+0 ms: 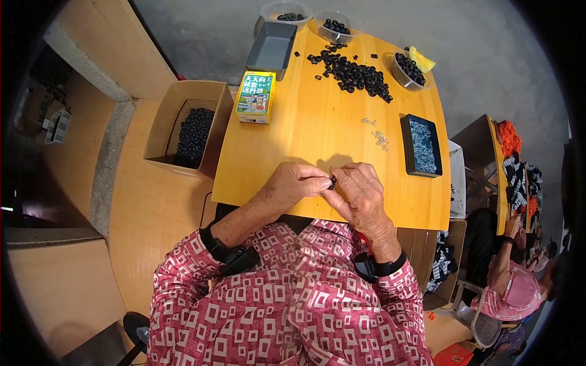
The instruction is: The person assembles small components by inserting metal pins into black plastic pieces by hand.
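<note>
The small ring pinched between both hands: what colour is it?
Black, like the loose rings on the table; the small ring shows in the head view.

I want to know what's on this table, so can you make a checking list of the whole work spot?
Surface: yellow wooden table, bare in the middle.
Job's things: small black ring pinched between both hands; pile of black rings; black tray of small shiny parts; loose shiny parts.
Clutter: grey tray; colourful box; bowl of rings; two clear tubs.
Hands: left hand and right hand, fingers closed on the ring.
Cables: nothing seen.
Surroundings: cardboard box of black rings; another person seated at right.
</note>
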Tool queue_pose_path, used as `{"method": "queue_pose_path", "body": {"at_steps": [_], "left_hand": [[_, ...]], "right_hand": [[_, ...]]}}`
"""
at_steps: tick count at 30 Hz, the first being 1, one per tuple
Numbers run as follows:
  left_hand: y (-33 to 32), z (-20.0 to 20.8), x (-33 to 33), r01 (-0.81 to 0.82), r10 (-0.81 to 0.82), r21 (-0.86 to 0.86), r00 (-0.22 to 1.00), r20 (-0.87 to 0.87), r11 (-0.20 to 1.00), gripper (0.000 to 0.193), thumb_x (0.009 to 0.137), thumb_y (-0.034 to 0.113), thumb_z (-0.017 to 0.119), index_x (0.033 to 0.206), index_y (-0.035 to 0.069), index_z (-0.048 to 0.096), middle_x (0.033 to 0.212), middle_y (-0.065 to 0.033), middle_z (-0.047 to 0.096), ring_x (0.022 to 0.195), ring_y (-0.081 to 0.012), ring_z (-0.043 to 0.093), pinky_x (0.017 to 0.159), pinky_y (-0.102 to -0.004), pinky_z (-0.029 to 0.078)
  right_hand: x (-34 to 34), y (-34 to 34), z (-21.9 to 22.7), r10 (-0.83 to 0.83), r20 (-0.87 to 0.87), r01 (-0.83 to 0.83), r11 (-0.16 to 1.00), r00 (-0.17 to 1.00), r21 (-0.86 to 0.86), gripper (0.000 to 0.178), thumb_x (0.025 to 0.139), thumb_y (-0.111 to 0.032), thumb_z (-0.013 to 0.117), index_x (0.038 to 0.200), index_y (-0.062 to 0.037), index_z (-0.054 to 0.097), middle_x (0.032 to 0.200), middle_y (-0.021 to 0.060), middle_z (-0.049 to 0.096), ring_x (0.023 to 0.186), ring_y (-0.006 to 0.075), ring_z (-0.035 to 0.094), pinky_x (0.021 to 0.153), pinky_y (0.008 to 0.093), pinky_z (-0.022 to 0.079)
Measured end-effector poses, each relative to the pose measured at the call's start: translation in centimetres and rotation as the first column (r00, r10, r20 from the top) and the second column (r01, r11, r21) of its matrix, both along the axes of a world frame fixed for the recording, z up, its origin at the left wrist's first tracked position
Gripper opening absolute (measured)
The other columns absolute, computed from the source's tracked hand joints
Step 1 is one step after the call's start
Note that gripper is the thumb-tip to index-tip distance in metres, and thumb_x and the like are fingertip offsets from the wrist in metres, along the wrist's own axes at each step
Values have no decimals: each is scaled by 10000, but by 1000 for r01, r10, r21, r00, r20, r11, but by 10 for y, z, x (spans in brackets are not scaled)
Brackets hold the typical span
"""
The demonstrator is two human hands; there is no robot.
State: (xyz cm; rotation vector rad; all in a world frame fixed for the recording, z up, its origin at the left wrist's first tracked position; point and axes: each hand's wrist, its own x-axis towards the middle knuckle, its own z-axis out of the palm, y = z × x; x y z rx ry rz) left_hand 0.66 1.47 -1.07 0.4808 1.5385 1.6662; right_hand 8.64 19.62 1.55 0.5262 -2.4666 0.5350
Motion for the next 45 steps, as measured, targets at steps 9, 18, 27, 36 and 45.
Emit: {"method": "queue_pose_path", "body": {"at_steps": [9, 18, 27, 36, 45], "left_hand": [[6, 3, 9, -98, 97, -18, 995, -14, 995, 258, 931, 187, 667, 1058, -35, 697, 916, -31, 680, 855, -99, 622, 787, -249, 506], [8, 18, 8, -105, 105, 2, 993, 46, 994, 307, 927, 241, 651, 1001, -52, 706, 923, -55, 693, 856, -103, 615, 786, -252, 488], [26, 25, 0, -164, 164, 153, 986, 9, 975, 340, 1029, 280, 531, 1132, -22, 650, 1051, -72, 669, 986, -129, 610, 913, -282, 478], [33, 27, 10, -185, 177, 330, 983, 54, 926, 556, 1082, 408, 313, 1246, -52, 578, 1225, -126, 604, 1182, -200, 539, 1073, -347, 382], [36, 22, 20, -229, 161, 377, 966, 204, 897, 585, 1087, 419, 266, 1260, -52, 567, 1252, -136, 580, 1202, -197, 524, 1079, -352, 382]], "right_hand": [[5, -3, -2, -37, -1, 37, 999, 999, 12, 332, 729, -133, 808, 962, 31, 636, 821, 124, 586, 784, 285, 576, 724, 395, 483], [1, 2, 10, -29, -74, 30, 1000, 997, 4, 289, 688, -112, 833, 880, -4, 646, 749, 88, 549, 742, 262, 570, 678, 380, 469], [-11, -11, 13, -44, -175, 26, 994, 984, -103, 260, 674, -77, 840, 843, -19, 651, 769, 89, 582, 708, 256, 580, 650, 373, 466], [-20, -22, 10, -15, -151, -4, 992, 988, -123, 274, 661, -110, 815, 849, 11, 656, 763, 101, 585, 736, 278, 581, 667, 383, 465], [-16, -26, 7, 2, -125, -20, 990, 992, -142, 260, 661, -100, 800, 839, 15, 649, 765, 109, 581, 729, 284, 582, 664, 382, 464]]}}
